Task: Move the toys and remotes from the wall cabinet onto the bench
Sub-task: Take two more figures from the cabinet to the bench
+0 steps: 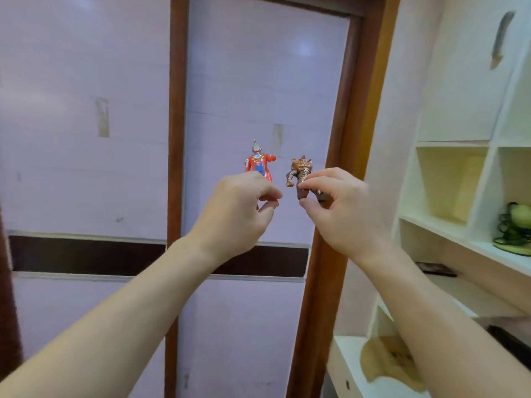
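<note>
My left hand [235, 208] pinches the legs of a red and blue hero figure [258, 165], which stands upright above my fingers. My right hand [342, 205] grips a brown spiky monster figure [298, 170] by its lower half. Both toys are held in mid-air, side by side, in front of a pale sliding door. The white wall cabinet [448, 225] is at the right. A green toy [514, 228] sits on its shelf at the far right edge. A dark remote [435, 269] lies on a lower shelf, partly hidden by my right forearm.
A brown wooden door frame [324, 254] runs between the sliding door [253, 81] and the cabinet. A white surface with a tan patch [385, 360] lies low at the right. Another dark object [511, 343] shows at the lower right edge.
</note>
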